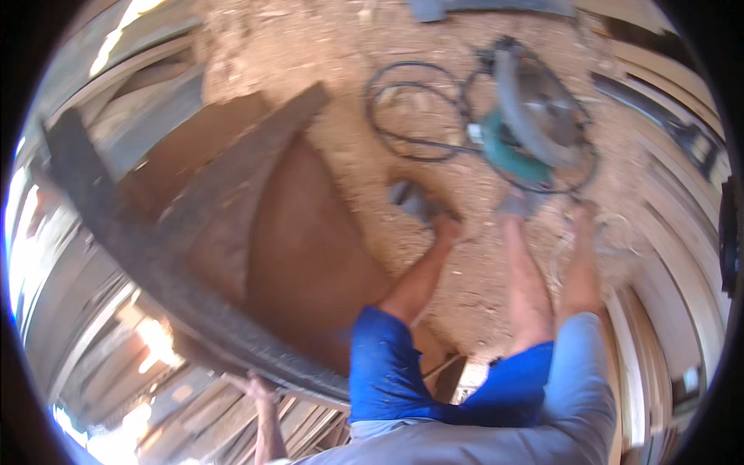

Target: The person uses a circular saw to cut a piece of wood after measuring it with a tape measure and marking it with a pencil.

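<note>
My left hand point(259, 385) is at the lower left, gripping the near edge of a dark curved wooden frame point(147, 256) that holds a reddish-brown board point(310, 256). My right hand point(586, 217) reaches forward on the right, low over the sawdust-covered ground point(341, 62) and close to a pale looped cord point(620, 232). It is blurred, and I cannot tell whether it holds anything. A teal circular saw point(523, 128) lies just beyond it, with its black cable point(411, 108) coiled to the left. My legs in blue shorts and my two feet point(434, 217) stand between the board and my right arm.
Stacked grey planks point(85, 325) fill the left side and the lower left. More long boards point(674, 232) run along the right edge. A dark flat piece point(434, 8) lies at the top.
</note>
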The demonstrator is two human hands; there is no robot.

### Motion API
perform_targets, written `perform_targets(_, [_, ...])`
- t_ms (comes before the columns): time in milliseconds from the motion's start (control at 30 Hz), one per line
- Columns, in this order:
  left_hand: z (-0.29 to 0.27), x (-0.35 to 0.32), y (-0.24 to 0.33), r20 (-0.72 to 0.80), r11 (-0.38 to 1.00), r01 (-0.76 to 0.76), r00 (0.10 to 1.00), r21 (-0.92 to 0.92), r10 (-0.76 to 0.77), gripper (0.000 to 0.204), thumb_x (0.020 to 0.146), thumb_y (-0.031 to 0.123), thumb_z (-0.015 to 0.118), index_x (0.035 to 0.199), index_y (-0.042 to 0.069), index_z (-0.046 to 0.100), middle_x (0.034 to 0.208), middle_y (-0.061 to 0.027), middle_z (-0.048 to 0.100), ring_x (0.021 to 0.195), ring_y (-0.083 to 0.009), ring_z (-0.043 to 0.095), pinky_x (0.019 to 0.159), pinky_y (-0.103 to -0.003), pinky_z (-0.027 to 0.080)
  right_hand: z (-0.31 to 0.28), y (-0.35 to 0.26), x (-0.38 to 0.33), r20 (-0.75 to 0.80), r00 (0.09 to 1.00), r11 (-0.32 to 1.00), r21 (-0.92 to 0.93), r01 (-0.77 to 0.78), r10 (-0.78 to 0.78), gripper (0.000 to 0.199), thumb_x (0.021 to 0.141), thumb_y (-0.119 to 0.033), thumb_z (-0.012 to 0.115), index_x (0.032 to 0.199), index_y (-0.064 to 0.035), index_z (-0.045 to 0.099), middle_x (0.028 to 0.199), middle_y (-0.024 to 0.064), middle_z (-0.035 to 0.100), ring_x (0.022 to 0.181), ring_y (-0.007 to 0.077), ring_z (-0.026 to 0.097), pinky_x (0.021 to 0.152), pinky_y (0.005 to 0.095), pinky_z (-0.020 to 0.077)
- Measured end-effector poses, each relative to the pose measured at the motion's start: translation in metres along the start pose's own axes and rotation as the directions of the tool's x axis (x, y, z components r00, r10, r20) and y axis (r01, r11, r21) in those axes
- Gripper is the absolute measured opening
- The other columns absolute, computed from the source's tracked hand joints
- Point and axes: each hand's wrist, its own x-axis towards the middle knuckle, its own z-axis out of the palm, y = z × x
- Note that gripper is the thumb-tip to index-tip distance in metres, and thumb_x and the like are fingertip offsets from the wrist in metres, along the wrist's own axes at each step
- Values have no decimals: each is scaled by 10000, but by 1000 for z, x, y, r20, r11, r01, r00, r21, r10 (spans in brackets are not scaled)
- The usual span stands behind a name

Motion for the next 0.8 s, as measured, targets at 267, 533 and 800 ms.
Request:
perform_targets(267, [9, -12, 35, -24, 980, -187, 982, -68, 185, 961, 874, 318, 599, 1576, -30, 41, 1592, -332, 91, 1491, -458, 117, 1213, -544, 126, -10, -32, -56, -4, 999, 883, 468, 41, -44, 557, 851, -201, 642, 1353, 0, 507, 1160, 190, 627, 1014, 269, 609, 841, 419, 540])
perform_targets(533, [-26, 16, 69, 186, 986, -97, 980, 133, 71, 1126, 760, 234, 687, 1575, -55, -34, 1583, -434, -41, 1481, -598, -18, 1218, -614, 57, -228, -158, -213, 166, 893, 777, 575, 256, -418, 469, 717, -35, 712, 1172, -84, 608, 995, 84, 648, 913, 209, 631, 805, 363, 532])
perform_targets(800, [-78, -3, 70, 62, 904, 204, 979, -375, -196, 351, 788, 126, 582, 1117, 11, 624, 871, -261, 713, 863, -419, 719, 793, -478, 568, -462, -233, -342, 495, 740, 835, 524, 164, -456, 550, 645, 13, 703, 1174, -125, 645, 944, 80, 663, 878, 228, 673, 666, 436, 601])
